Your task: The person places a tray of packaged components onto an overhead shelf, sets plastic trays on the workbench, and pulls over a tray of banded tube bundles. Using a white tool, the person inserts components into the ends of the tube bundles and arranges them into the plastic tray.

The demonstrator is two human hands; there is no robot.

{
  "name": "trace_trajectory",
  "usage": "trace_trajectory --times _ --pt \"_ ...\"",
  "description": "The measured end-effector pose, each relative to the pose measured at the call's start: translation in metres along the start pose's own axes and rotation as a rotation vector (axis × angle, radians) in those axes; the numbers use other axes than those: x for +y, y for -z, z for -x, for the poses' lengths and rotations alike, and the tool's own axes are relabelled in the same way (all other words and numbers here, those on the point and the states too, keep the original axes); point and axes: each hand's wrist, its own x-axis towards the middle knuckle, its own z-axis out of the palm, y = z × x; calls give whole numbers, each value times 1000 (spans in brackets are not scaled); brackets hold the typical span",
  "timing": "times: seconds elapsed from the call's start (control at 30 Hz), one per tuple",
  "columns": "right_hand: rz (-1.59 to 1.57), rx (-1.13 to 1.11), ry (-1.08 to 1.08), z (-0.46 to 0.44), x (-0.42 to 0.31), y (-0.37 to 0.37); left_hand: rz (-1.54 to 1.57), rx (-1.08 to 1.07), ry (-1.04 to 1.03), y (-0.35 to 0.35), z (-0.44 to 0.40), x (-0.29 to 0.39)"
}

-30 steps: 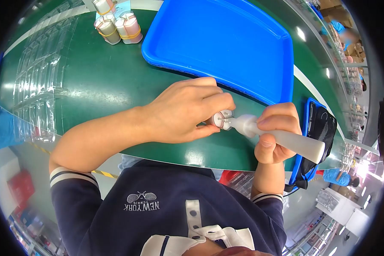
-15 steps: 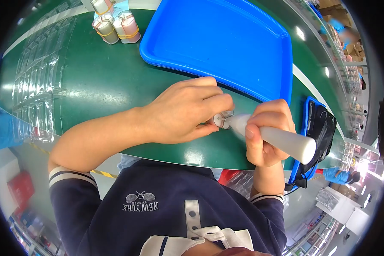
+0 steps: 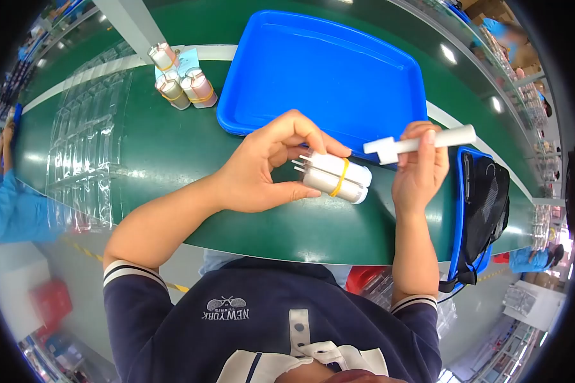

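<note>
My left hand [image 3: 259, 169] grips a bundle of white tubes [image 3: 326, 173] between thumb and fingers, near the middle of the view. A yellow rubber band [image 3: 342, 177] circles the bundle, which lies on its side in the air with thin pale pins sticking out of its left end. To the right, my right hand [image 3: 420, 172] is closed around a white rod-shaped tool [image 3: 457, 136]. This tool has a stepped, narrower tip pointing left toward the blue tray. Tool and bundle are apart.
A large blue tray [image 3: 236, 121] lies on the green table [image 3: 166, 147] beyond my hands. Several banded bundles [image 3: 199, 88] stand at the far left. Clear plastic trays [image 3: 86, 153] lie left. A black mesh bag [image 3: 490, 198] rests in a blue container at right.
The bundle has been turned from end-up to sideways in my left hand. My right hand has drawn the tool up and away from it, tip now pointing left. The view has shifted.
</note>
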Motion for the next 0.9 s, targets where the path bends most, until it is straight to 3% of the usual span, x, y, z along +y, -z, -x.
trace_trajectory --times 0.3,0.4,0.5,0.7,0.77,0.83,0.9 --pt "126 -48 -110 5 8 -1 -59 -27 -68 4 0 6" --pt "180 -30 -145 6 7 2 -89 62 -166 12 1 15" --pt "118 -36 -139 6 8 -1 81 318 -226 24 3 30" --pt "77 -79 -133 4 7 -5 -138 813 -575 64 8 80" --pt "74 -79 -136 4 7 -4 -365 987 -625 91 21 96" --pt "91 -85 -143 5 7 -4 -549 1187 -519 121 35 105" --pt "82 -85 -143 5 7 -3 -806 1295 -241 157 62 104"
